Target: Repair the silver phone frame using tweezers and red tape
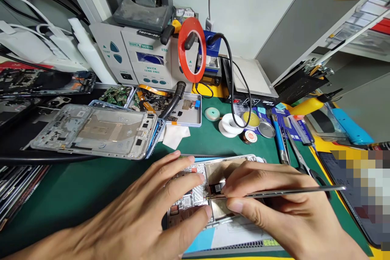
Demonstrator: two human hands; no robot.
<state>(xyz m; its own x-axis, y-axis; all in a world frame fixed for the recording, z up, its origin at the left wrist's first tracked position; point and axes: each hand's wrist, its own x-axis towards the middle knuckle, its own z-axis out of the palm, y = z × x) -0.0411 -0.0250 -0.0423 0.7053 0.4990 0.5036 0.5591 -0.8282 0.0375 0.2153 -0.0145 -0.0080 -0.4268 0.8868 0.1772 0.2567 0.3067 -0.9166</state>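
Observation:
An opened phone [195, 195] lies in front of me, with its silvery board and bare metal bay showing. My left hand [164, 199] rests over the board end, fingers spread and thumb apart, fingertips touching or just above it. A slim metal hand tool [292, 191] is pinched in my right hand [268, 203]; its thin tip meets the board's edge near the phone's middle. Beside that tip, close to my right fingertips, sits a small dark part [217, 188] with a square code label. Whether those fingers touch the part I cannot tell.
Behind lie another phone frame [106, 130], a parts tray [190, 109], a white spool [230, 125] and small tins. A hot-air station [146, 59] stands at the back with red tape on it. Scissors [300, 154] and a dark phone [344, 195] are at right.

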